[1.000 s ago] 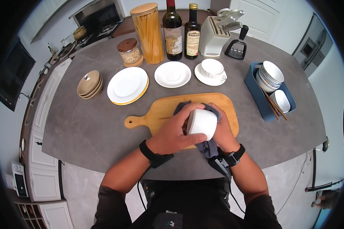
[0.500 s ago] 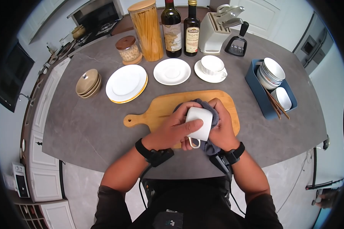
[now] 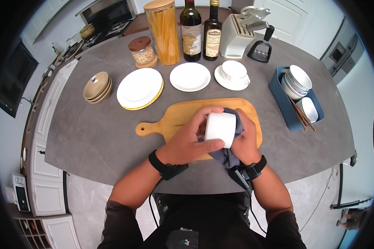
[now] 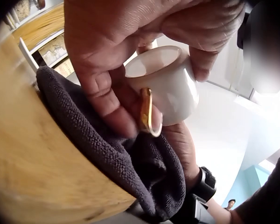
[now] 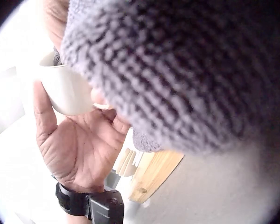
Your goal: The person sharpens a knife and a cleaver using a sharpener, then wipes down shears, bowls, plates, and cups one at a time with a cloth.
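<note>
My left hand (image 3: pixel 191 141) grips a white cup (image 3: pixel 221 129) above the wooden cutting board (image 3: pixel 183 108), its thumb on the cup's lower edge and its fingers round the far side. The cup is tilted, and the left wrist view shows its open mouth and a gold-coloured handle (image 4: pixel 148 114) beside my fingers. On the other side my right hand (image 3: pixel 246 139) holds a dark grey cloth (image 3: pixel 225 158) against the cup. Part of the cloth shows at the cup's mouth in the right wrist view, while a loose end hangs below the hands. Cloth and cup hide most of the right fingertips.
Behind the board stand stacked plates (image 3: pixel 140 88), a white plate (image 3: pixel 190 77) and another cup (image 3: pixel 233 71) on a saucer. Brown bowls (image 3: pixel 97 87) sit left; a blue bin (image 3: pixel 287 108) with bowls and chopsticks stands right. Bottles (image 3: pixel 191 35) and a knife block (image 3: pixel 235 39) line the back.
The cup has turned in my left hand: its handle, visible below it half a second ago, is hidden in the head view now. My left thumb has shifted from the cup's side to its lower edge.
</note>
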The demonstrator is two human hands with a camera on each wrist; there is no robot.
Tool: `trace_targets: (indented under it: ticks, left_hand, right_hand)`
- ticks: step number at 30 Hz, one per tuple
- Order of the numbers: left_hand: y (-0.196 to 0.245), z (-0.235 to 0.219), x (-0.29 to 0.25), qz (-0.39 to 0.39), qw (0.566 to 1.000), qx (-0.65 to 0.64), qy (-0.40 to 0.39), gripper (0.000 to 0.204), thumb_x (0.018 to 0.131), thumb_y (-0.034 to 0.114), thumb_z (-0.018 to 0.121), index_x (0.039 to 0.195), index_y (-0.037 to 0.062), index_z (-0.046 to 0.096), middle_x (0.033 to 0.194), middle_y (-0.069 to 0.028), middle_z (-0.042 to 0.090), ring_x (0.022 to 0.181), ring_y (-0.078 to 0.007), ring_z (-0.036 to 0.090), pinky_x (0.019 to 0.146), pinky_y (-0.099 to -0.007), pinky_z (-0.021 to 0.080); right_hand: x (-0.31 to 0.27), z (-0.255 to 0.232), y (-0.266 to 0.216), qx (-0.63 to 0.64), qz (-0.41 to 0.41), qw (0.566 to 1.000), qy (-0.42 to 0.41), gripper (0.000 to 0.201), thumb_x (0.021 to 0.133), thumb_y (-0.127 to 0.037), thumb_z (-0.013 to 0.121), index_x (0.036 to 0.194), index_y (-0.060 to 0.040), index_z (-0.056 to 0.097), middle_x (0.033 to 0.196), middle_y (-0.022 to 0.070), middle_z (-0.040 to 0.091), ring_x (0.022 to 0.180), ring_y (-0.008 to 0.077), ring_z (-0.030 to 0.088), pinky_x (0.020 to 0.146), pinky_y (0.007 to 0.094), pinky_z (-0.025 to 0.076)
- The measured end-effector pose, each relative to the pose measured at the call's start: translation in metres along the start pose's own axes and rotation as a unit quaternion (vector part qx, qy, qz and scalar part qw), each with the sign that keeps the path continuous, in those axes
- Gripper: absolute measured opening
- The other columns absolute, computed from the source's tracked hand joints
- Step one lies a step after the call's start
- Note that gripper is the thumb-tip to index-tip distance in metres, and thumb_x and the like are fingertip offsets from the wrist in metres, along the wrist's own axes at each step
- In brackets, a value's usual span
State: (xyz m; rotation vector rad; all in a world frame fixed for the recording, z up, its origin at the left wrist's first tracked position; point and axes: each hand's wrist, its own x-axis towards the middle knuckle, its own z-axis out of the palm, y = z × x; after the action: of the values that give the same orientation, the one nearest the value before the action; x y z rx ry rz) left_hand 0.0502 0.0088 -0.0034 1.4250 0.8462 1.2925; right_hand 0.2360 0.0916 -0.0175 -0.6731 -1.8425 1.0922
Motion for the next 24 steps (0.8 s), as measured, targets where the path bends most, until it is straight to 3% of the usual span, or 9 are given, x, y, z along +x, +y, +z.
trace_targets:
  ticks: [1,3,4,6,12,16,18,20,24]
  left_hand:
    - [0.001,-0.001,0.0,0.0,1.0,0.001,0.002,0.07,0.099,0.029,0.077,0.153,0.0081,0.038,0.139,-0.0116,0.053,0.12,-0.0205,0.06,0.101,-0.0362,0.053]
    - [0.001,-0.004,0.002,-0.112,0.983,-0.148,0.002,0.073,0.103,0.036,0.071,0.158,0.009,0.032,0.137,-0.0113,0.055,0.113,-0.0198,0.065,0.087,-0.0381,0.061]
    - [0.003,-0.005,0.002,-0.113,0.983,-0.148,0.002,0.073,0.103,0.036,0.071,0.158,0.009,0.032,0.137,-0.0113,0.055,0.113,-0.0198,0.065,0.087,-0.0381,0.061]
    - [0.007,-0.009,0.001,-0.212,0.961,-0.176,-0.014,0.065,0.106,0.049,0.061,0.151,0.0085,0.038,0.12,-0.0104,0.064,0.091,-0.0149,0.071,0.062,-0.0306,0.064]
    - [0.008,-0.017,-0.003,-0.306,0.918,-0.235,-0.089,0.068,0.103,0.059,0.059,0.146,0.0084,0.043,0.114,-0.0093,0.066,0.083,-0.0128,0.07,0.056,-0.0285,0.062]
    - [0.006,-0.012,-0.003,-0.298,0.933,-0.193,-0.054,0.071,0.101,0.056,0.065,0.146,0.0067,0.043,0.115,-0.0082,0.065,0.087,-0.011,0.069,0.059,-0.027,0.061]
    - [0.004,-0.007,-0.001,-0.165,0.985,-0.048,0.003,0.066,0.104,0.048,0.066,0.149,0.0045,0.045,0.116,-0.0061,0.065,0.096,-0.0109,0.066,0.074,-0.0281,0.059]
    - [0.005,-0.004,-0.004,-0.173,0.984,-0.043,0.006,0.073,0.102,0.037,0.072,0.157,0.0046,0.035,0.128,-0.0062,0.058,0.106,-0.0107,0.061,0.081,-0.027,0.056]
    - [0.002,0.002,-0.003,-0.039,0.999,-0.012,0.033,0.081,0.093,0.037,0.083,0.154,0.0043,0.039,0.134,-0.0107,0.056,0.117,-0.0185,0.058,0.096,-0.0337,0.052]
  right_hand:
    - [0.003,-0.001,-0.001,-0.064,-0.061,0.996,0.018,0.035,0.081,0.006,0.07,0.115,-0.0004,0.068,0.096,0.0118,0.067,0.091,0.0248,0.069,0.081,0.0339,0.054]
    - [0.003,-0.004,-0.004,-0.133,-0.127,0.982,0.033,0.055,0.072,0.009,0.067,0.126,0.001,0.069,0.104,0.0183,0.068,0.095,0.0376,0.069,0.084,0.0378,0.055]
    - [0.003,-0.006,-0.005,-0.133,-0.127,0.982,0.033,0.055,0.072,0.009,0.067,0.126,0.001,0.069,0.104,0.0183,0.068,0.095,0.0376,0.069,0.084,0.0378,0.055]
    - [0.003,-0.007,-0.008,-0.155,-0.195,0.968,0.041,0.052,0.071,0.009,0.069,0.122,0.0014,0.071,0.109,0.0174,0.07,0.099,0.0363,0.07,0.086,0.0388,0.056]
    - [0.005,-0.009,-0.027,-0.173,-0.314,0.933,-0.025,0.046,0.069,0.003,0.079,0.115,-0.0005,0.074,0.114,0.0164,0.072,0.102,0.0345,0.07,0.087,0.0394,0.056]
    - [0.005,-0.002,-0.023,-0.093,-0.268,0.959,-0.023,0.046,0.07,0.0,0.083,0.114,-0.0019,0.073,0.111,0.0149,0.072,0.098,0.0328,0.069,0.085,0.038,0.055]
    - [0.002,0.001,-0.021,-0.149,-0.204,0.967,0.035,0.045,0.072,0.002,0.082,0.116,-0.0029,0.072,0.107,0.0135,0.072,0.094,0.031,0.069,0.083,0.0377,0.055]
    - [-0.002,0.0,-0.014,-0.161,-0.199,0.965,0.05,0.049,0.072,0.004,0.082,0.118,-0.0028,0.07,0.105,0.0137,0.07,0.089,0.0303,0.068,0.079,0.0376,0.054]
    - [-0.006,0.005,-0.01,-0.104,-0.066,0.991,0.051,0.032,0.082,0.004,0.076,0.114,0.0,0.072,0.101,0.0138,0.074,0.09,0.0259,0.071,0.08,0.0333,0.055]
